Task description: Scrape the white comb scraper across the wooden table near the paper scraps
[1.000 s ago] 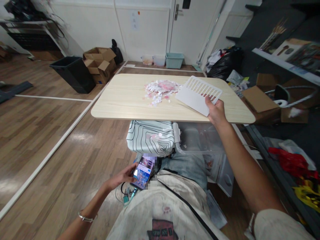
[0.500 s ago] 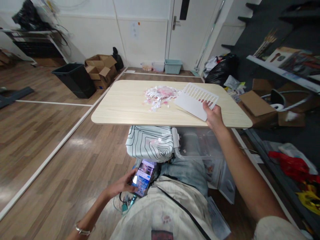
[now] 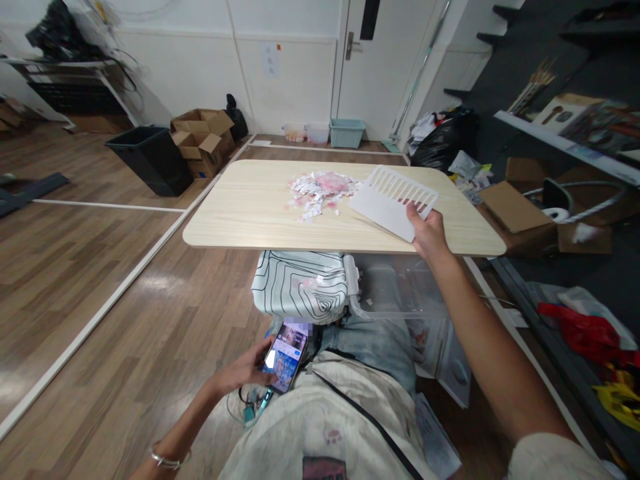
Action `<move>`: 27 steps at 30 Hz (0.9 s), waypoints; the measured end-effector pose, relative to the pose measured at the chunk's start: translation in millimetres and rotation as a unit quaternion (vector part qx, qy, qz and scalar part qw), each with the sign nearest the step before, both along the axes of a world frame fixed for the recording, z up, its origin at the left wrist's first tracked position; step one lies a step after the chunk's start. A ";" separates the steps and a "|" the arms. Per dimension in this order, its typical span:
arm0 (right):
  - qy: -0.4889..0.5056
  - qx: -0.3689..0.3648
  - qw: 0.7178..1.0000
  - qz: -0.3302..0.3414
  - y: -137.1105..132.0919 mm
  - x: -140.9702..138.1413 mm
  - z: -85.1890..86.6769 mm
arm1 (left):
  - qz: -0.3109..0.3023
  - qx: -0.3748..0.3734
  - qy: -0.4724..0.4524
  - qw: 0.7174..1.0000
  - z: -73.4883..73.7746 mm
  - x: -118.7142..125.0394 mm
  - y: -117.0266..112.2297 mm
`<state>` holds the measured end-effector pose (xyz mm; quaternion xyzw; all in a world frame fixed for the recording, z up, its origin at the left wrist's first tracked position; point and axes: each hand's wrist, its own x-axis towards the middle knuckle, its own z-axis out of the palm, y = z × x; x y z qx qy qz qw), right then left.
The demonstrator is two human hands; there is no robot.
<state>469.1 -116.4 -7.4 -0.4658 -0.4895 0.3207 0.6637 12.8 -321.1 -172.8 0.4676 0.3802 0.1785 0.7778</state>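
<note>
My right hand (image 3: 426,232) grips the near corner of a white slotted plastic board (image 3: 393,197) that rests tilted on the light wooden table (image 3: 260,213). Its left edge lies beside a pile of pink and white paper scraps (image 3: 317,187) at the table's middle. Down by my lap, my left hand (image 3: 243,372) holds a phone (image 3: 285,357) with a lit screen, a cable hanging below it.
Under the table sit a white bag with black line pattern (image 3: 300,285) and a clear plastic bin (image 3: 400,287). A black bin (image 3: 146,157) and cardboard boxes (image 3: 203,140) stand at far left. Shelving and clutter (image 3: 575,220) crowd the right. A door (image 3: 375,60) is behind.
One second ago the view shifted downward a little; since half a second ago hardly anything has moved. Both hands keep their grips, and the board stays beside the scraps.
</note>
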 end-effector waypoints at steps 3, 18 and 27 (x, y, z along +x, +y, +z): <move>0.001 -0.002 1.000 -0.003 -0.4 -0.6 0.4 | 0.002 0.009 -0.003 1.000 -2.5 -0.8 -0.3; 0.003 -0.003 1.000 0.005 -0.4 0.9 -0.2 | 0.016 0.006 -0.017 1.000 -10.2 -2.3 -2.6; 0.026 -0.007 1.000 0.004 -2.2 -0.6 1.5 | -0.006 0.003 -0.031 0.999 -12.5 -2.7 0.2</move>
